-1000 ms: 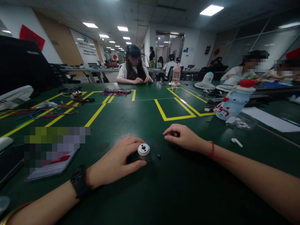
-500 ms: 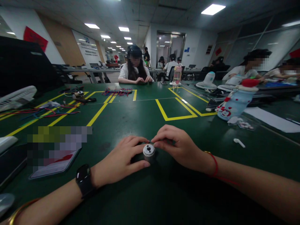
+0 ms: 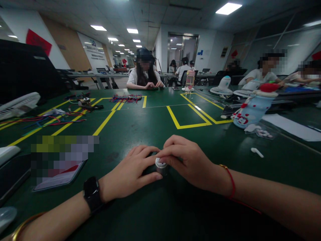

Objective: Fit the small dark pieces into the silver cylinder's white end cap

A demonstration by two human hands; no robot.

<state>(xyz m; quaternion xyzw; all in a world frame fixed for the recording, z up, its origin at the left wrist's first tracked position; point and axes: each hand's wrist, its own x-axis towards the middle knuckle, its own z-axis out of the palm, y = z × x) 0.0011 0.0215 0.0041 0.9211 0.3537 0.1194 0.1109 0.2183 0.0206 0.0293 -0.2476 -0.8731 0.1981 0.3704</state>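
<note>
A small round metal part (image 3: 162, 169) with a pale top stands upright on the green table (image 3: 140, 124), between my hands. My left hand (image 3: 130, 169) lies around its left side, with the thumb in front and the fingers behind, gripping it. Over the top of the part, my right hand (image 3: 192, 160) has its thumb and fingertips pinched together at the rim. These fingertips cover much of the top face, and whether they hold something small is hidden.
A phone-like flat item (image 3: 60, 174) lies left. Loose wires (image 3: 57, 117) and a wire bundle (image 3: 126, 98) are farther back. On the right are a blue bottle (image 3: 253, 108), a white earbud (image 3: 257, 152) and paper (image 3: 288, 127). A person (image 3: 144, 73) sits opposite.
My right hand has moved left over the metal part, and its fingertips now cover the top face that was exposed before. The metal part sits slightly farther right and lower in view.
</note>
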